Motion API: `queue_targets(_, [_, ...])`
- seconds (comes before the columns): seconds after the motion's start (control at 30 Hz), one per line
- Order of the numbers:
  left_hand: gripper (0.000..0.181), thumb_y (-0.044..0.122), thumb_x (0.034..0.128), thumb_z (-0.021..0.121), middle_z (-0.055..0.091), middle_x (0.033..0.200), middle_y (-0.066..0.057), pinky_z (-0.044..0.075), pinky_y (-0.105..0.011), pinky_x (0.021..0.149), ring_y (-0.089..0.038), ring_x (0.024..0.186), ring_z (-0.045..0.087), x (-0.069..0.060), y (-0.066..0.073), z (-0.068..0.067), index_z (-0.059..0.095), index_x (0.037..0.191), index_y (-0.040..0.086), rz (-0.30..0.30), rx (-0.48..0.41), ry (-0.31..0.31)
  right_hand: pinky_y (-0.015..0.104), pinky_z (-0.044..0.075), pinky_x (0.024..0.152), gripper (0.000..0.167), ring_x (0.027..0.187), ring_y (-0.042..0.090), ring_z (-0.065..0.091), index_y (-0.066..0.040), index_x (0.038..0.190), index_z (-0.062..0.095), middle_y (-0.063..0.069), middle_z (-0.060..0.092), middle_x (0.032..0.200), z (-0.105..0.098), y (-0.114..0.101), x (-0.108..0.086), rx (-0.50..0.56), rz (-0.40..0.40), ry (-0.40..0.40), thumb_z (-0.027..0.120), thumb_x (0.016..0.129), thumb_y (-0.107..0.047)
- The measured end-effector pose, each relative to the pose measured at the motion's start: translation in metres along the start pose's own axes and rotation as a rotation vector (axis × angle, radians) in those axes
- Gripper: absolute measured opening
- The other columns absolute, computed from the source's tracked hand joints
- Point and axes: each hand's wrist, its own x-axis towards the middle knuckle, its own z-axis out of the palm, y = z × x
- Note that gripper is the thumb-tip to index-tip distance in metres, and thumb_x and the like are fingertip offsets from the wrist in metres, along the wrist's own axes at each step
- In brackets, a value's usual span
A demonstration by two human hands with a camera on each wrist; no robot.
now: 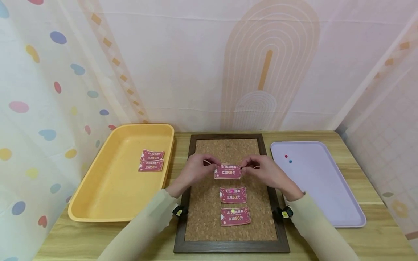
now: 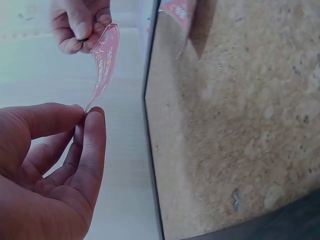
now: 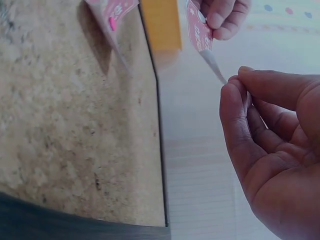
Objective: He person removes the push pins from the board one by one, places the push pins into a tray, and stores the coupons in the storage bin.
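A dark red paper coupon (image 1: 227, 172) is stretched between the two hands above the cork board (image 1: 202, 228). My left hand (image 1: 197, 169) pinches its left end between thumb and fingertips. At the other end, my right hand (image 1: 267, 170) pinches the paper. A small dark thing (image 2: 83, 39) shows at the right fingertips; its kind is unclear. From the side, the held coupon (image 2: 106, 60) looks curved and stands away from the cork. Below it on the board are two matching coupons, the upper one (image 1: 238, 197) bearing a pink pin (image 1: 232, 191), the lower one (image 1: 235, 219) a yellow pin (image 1: 233, 211).
To the left stands a yellow tray (image 1: 98, 195) holding two more coupons (image 1: 151, 166), one overlapping the other. A lilac tray (image 1: 326, 188) lies on the right, with a red pin (image 1: 286, 156) and a blue pin (image 1: 290, 161). A dark wooden frame (image 1: 232, 247) borders the cork.
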Motion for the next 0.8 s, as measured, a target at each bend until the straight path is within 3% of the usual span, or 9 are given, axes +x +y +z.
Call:
queue_targets(0.47, [0.015,0.008,0.0986,0.065,0.071,0.104,-0.005,0.047,-0.03,0.062,-0.019,0.075,0.054,-0.02,-0.001,-0.027,0.077,0.107,0.01,0.048,-0.101,0.062,0.029,0.054,0.072,0.005,0.086,0.021,0.065,-0.011,0.105,0.071,0.005,0.071,0.099,-0.014,-0.016,-0.018,0.006,0.017,0.094,0.068,0.102,-0.013])
queue_targets(0.63, [0.013,0.008,0.0986,0.067,0.072,0.105,-0.005,0.048,-0.028,0.062,-0.018,0.075,0.056,-0.029,-0.003,-0.035,0.078,0.106,0.01,0.086,-0.085,0.108,0.027,0.052,0.07,0.006,0.082,0.022,0.063,-0.009,0.104,0.071,0.008,0.071,0.097,-0.02,-0.015,-0.022,0.007,0.008,0.116,0.069,0.101,-0.014])
queue_targets(0.8, [0.014,0.011,0.0998,0.067,0.072,0.103,-0.005,0.049,-0.031,0.065,-0.02,0.078,0.056,-0.039,-0.005,-0.045,0.078,0.109,0.01,0.036,-0.079,0.132,0.026,0.052,0.072,0.008,0.084,0.016,0.063,-0.007,0.105,0.071,0.004,0.071,0.1,-0.026,-0.015,-0.03,-0.005,0.025,0.147,0.07,0.1,-0.013])
